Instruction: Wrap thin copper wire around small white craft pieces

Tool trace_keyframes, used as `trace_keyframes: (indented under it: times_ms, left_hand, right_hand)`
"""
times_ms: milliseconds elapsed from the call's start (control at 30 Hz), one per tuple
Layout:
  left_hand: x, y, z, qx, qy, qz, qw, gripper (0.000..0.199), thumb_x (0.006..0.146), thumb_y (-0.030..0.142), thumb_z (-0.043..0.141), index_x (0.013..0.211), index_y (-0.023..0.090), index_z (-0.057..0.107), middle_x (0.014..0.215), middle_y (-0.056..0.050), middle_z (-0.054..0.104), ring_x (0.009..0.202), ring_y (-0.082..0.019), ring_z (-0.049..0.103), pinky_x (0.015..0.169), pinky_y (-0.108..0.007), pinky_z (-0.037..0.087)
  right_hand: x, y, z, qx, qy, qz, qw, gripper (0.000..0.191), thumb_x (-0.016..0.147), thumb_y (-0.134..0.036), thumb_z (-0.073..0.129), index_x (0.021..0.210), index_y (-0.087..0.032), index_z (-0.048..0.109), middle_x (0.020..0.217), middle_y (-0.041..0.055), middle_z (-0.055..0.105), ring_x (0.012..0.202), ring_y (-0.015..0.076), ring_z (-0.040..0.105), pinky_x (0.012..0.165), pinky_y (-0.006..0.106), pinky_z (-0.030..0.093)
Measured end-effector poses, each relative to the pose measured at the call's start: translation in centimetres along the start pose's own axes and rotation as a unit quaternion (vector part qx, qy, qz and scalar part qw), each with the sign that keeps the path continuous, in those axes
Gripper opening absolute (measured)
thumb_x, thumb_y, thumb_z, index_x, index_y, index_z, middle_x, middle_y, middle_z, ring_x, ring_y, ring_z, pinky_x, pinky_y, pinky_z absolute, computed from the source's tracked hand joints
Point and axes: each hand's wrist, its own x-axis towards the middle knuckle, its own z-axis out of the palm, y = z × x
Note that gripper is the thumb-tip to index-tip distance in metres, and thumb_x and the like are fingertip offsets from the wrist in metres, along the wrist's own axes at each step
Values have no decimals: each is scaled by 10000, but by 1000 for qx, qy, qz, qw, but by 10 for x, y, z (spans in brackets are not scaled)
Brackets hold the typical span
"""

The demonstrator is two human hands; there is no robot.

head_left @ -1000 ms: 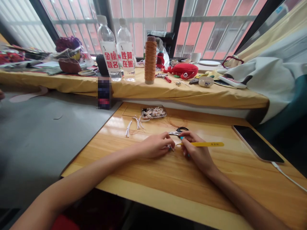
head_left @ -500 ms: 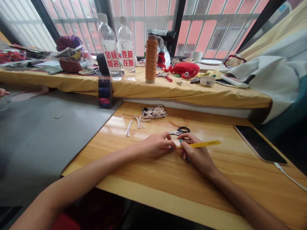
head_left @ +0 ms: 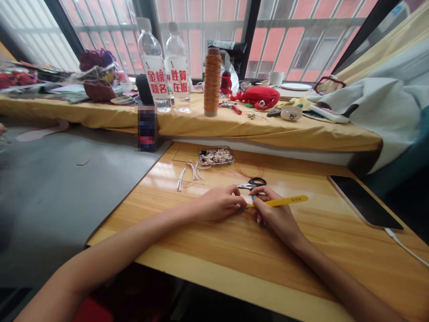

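Yellow tweezers (head_left: 291,201) lie in my right hand (head_left: 273,210), their closed end pointing up to the right and their tips toward my other hand. My left hand (head_left: 223,203) is closed in a pinch right beside the tips; what it pinches is too small and hidden to name. Some thin orange thread (head_left: 250,216) shows under the fingers. Just beyond both hands lie black-handled scissors (head_left: 257,181). Farther off stands a clear tray (head_left: 216,163) of small pale and dark pieces, with white strips (head_left: 181,180) to its left.
A phone (head_left: 363,201) with a white cable (head_left: 407,246) lies at the right. On the yellow-covered ledge (head_left: 268,129) behind stand an orange thread spool (head_left: 212,82), two water bottles (head_left: 156,71) and a red pouch (head_left: 259,97). Part of another person's hand (head_left: 2,129) shows at the far left.
My hands and the tweezers hold almost the same place. The other person's hand at the far left has moved farther out of view.
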Motion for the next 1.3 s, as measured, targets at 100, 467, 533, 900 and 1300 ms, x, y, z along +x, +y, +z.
trace_keyframes:
  times_ms: [100,467,533,900,1300]
  left_hand:
    - [0,0,0,14,-1,3,1000,239,787,231,388,952,258,559,948,-19,491,672,-85,482,600,-201,349]
    - [-2,5,1,86,18,6,996,258,787,241,367,981,293,529,960,-6,479,623,-82,479,546,-207,342]
    - [-1,9,2,103,20,0,994,239,779,238,375,960,274,528,974,-13,467,612,-82,476,547,-212,355]
    - [1,14,8,85,23,-39,995,217,773,270,386,929,183,509,1009,-55,433,611,-84,485,574,-237,419]
    - [6,2,0,-213,79,-147,963,225,796,295,396,877,160,557,767,-6,609,674,-99,526,630,-205,407]
  right_hand:
    - [-1,0,0,-1,-12,-12,1000,120,706,-230,427,815,-187,454,453,-68,485,354,73,440,339,169,352]
    - [4,0,2,13,-35,26,999,96,686,-191,387,736,-184,468,442,-65,464,347,71,426,317,161,335]
    - [3,0,3,2,-30,11,999,93,692,-197,385,734,-183,467,451,-62,462,352,72,432,323,163,342]
    - [-5,0,8,-173,14,-111,978,145,758,-210,343,757,-201,488,477,-51,485,383,76,455,414,182,369]
    - [-13,-4,6,-192,45,-138,971,303,774,-267,360,1049,-225,478,588,-18,533,473,98,513,473,199,414]
